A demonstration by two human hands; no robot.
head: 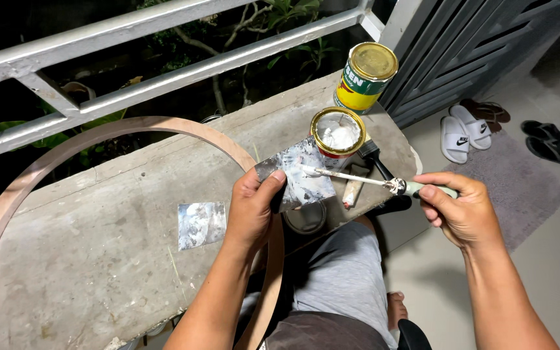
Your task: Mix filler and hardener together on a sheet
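A rough grey concrete slab serves as the table (98, 246), set along a white metal railing (163, 71) with dark foliage behind it; to the right lies a pale tiled floor (552, 272) with a grey mat (520, 188), white slides (465, 133) and dark sandals (552, 142) before a grey louvred door (474, 45). A large wooden hoop (131, 126) leans over the table, its left and lower arcs cut off by the picture's edge. The person's grey shorts (345, 272) show below. On the table's far end stand a closed yellow-lidded can (365, 78) and, nearer, an open can (337, 136) of white paste, with a brush (374, 155) just beside it, partly hidden. A loose smeared metal sheet (202, 223) lies flat mid-table. The left hand (254, 207) pinches a second smeared metal plate (299, 172) between thumb and fingers, held tilted above the table's edge. The right hand (461, 207) is closed around the green handle of a thin tool (358, 178), its white-coated tip touching that plate. A round object under the plate is too hidden to make out.
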